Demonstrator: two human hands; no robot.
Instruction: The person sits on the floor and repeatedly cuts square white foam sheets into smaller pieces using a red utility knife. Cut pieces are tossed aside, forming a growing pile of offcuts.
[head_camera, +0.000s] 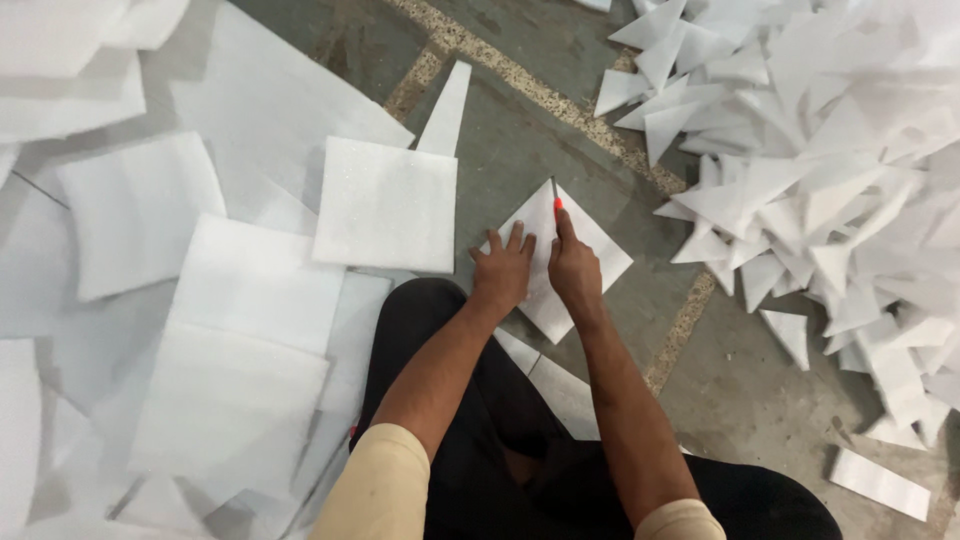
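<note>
The floor is grey concrete, worn and a little stained, with a pale speckled stripe that runs across it diagonally from the top toward the lower right. On the left side lie many large white foam sheets — they overlap each other and cover most of the floor there. On the right there is a big heap of white foam triangles, and one narrow white strip lies apart from it — the light is soft and even.
</note>
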